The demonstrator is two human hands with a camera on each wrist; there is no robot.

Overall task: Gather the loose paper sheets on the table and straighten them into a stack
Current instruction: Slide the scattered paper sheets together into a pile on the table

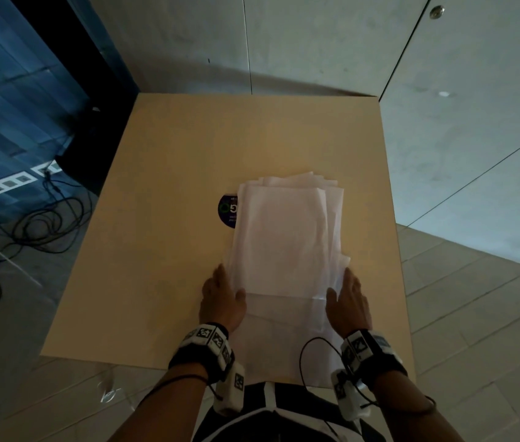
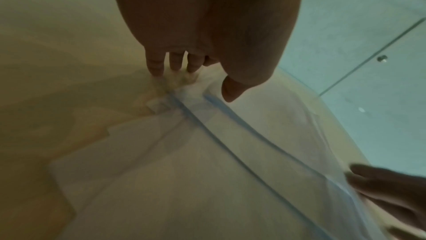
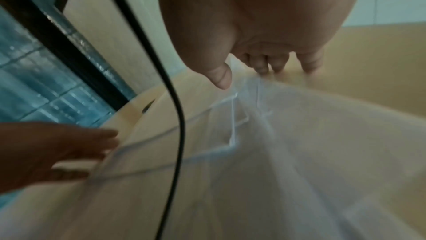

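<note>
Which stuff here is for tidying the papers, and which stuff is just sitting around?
For the job:
- loose white paper sheets, still uneven
- left hand and right hand, one on each side of the pile
- pale wooden table

Just lying about:
- round dark sticker, partly under the sheets
- black cables on the floor
</note>
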